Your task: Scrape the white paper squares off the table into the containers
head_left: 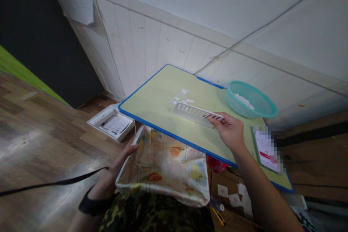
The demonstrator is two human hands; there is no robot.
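My right hand (230,129) pinches one end of a long white slotted plastic strip (197,115), which is tilted above the yellow-green tabletop (159,90). Small white pieces (187,100) lie scattered by the strip's far end. On my lap rests an open box lined with fruit-print cloth (176,174), its near edge against my camouflage clothing. The left rim of this box is gripped by my left hand (123,157), whose fingers are partly hidden. Something whitish and translucent (164,163) lies inside the box, too blurred to name.
A turquoise plastic basket (251,99) with many white pieces stands at the table's back right. Nearer sits a pixelated flat item (268,152). On the floor are an open white box (111,123), paper cards (235,200) and a yellow cutter knife (218,216). A panelled wall (152,40) borders the table.
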